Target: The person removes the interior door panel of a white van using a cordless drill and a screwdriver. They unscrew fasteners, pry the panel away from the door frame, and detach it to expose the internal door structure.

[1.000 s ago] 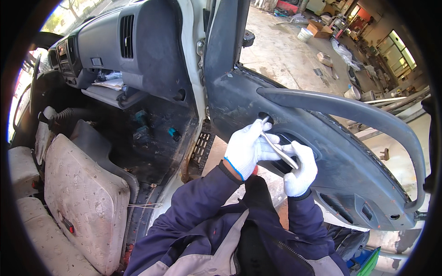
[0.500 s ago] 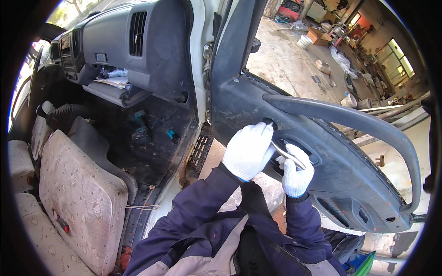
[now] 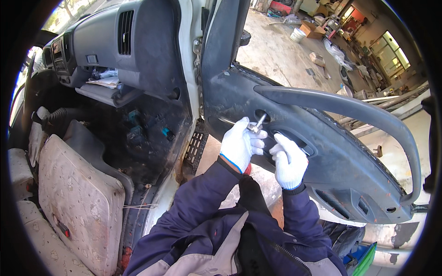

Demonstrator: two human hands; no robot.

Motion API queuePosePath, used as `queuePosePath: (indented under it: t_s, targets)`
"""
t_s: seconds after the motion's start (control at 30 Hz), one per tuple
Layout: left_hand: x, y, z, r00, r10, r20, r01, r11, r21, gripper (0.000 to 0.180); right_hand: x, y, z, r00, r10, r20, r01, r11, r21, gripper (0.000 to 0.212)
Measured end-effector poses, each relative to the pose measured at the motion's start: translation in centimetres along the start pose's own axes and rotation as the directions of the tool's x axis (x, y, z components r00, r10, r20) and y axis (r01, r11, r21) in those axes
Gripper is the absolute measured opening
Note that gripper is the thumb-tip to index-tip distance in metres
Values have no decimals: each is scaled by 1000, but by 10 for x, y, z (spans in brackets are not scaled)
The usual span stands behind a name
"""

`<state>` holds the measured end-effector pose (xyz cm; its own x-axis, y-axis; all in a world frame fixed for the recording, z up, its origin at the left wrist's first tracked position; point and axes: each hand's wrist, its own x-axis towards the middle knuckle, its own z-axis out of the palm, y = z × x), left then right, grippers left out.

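My left hand (image 3: 239,145), in a white knit glove, is closed around a shiny metal ratchet wrench (image 3: 253,128). Its handle sticks out to the left past my fingers, and its shaft slants up toward a round dark recess (image 3: 261,113) in the grey door panel (image 3: 230,101). Whether the shaft's tip touches anything inside the recess I cannot tell. Just right of it, my gloved right hand (image 3: 292,162) holds nothing, with its fingers partly spread near the oval door-handle recess (image 3: 299,141).
A long curved grab bar (image 3: 350,103) arches over the open door. On the left are the dashboard (image 3: 106,46), an open glove box (image 3: 103,92) with papers, and a stained seat (image 3: 80,198). Teal power tools (image 3: 136,133) lie on the cab floor. Workshop clutter surrounds a cardboard box (image 3: 313,30).
The wrench handle has swung from pointing lower right to pointing left. My right hand has let go of it, and my left hand now grips it. The view has shifted slightly.
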<state>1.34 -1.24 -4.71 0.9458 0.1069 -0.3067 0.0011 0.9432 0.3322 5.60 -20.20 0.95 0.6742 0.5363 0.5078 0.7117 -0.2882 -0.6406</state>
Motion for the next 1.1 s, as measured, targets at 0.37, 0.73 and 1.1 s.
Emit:
queuePosePath:
  t_s: [0.37,0.73,1.1]
  targets:
    - [-51,-14,11,773,557,303,-486,212,848,25,6,-9,2,995,-95,11,95,992,-87,43]
    - [-60,-17,28,603,285,745,-503,-590,632,15,-1,-10,2,999,50,-7,-50,998,44,22]
    - [9,19,26,140,535,833,-358,-758,546,17,-13,4,3,979,181,-95,-160,968,194,15]
